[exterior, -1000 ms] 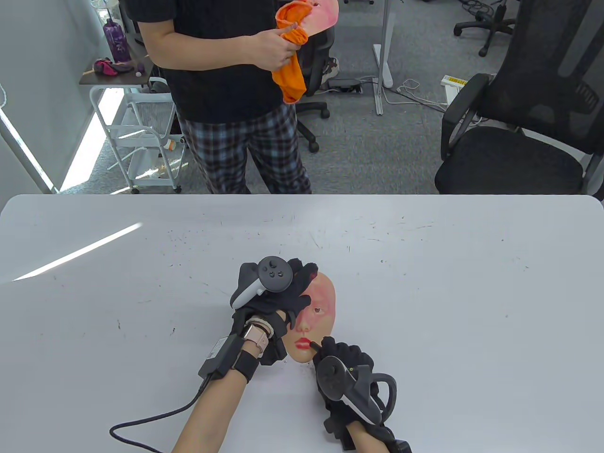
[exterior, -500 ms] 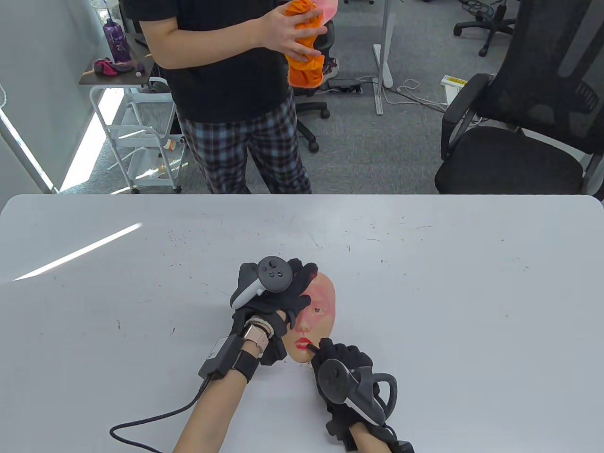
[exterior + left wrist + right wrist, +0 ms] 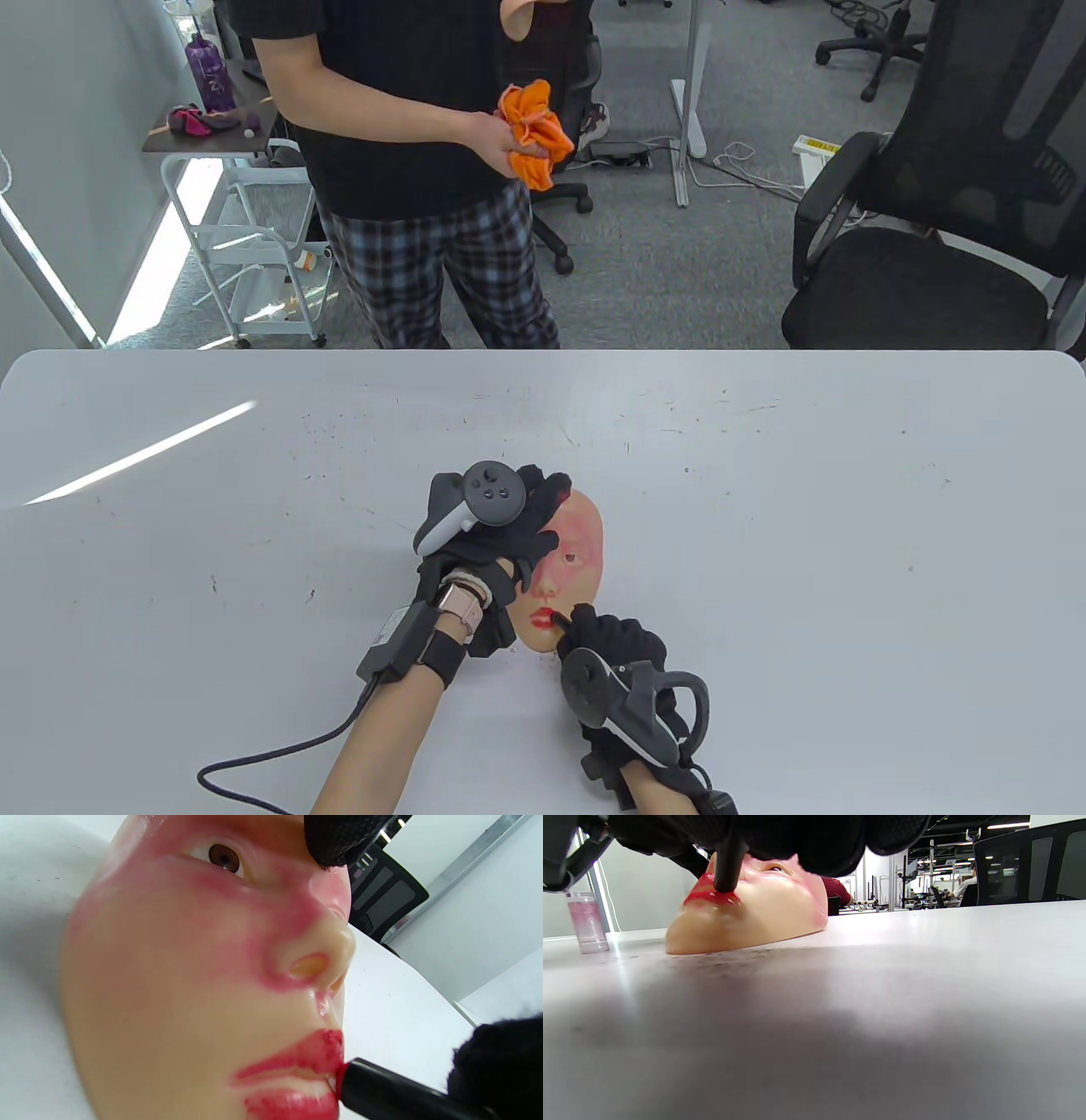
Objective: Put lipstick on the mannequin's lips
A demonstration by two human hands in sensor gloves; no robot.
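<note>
A flesh-toned mannequin face (image 3: 570, 567) lies face up on the white table (image 3: 806, 526), with red smears on its cheek and forehead. Its lips (image 3: 544, 615) are red; they also show in the left wrist view (image 3: 297, 1077) and the right wrist view (image 3: 710, 893). My left hand (image 3: 501, 526) rests on the face's left half and holds it down. My right hand (image 3: 607, 641) grips a black lipstick (image 3: 562, 622), and its tip touches the lips in the left wrist view (image 3: 382, 1090) and the right wrist view (image 3: 729, 861).
A person (image 3: 407, 127) stands beyond the table's far edge holding an orange cloth (image 3: 533, 143). A black office chair (image 3: 933, 229) stands at the back right. A clear cup with pink liquid (image 3: 585, 923) shows in the right wrist view. My left wrist's cable (image 3: 280, 755) trails toward the front edge.
My right hand has shifted slightly left, with the lipstick tip still on the lips. The left hand and the face have not moved. The person behind has lowered the orange cloth.
</note>
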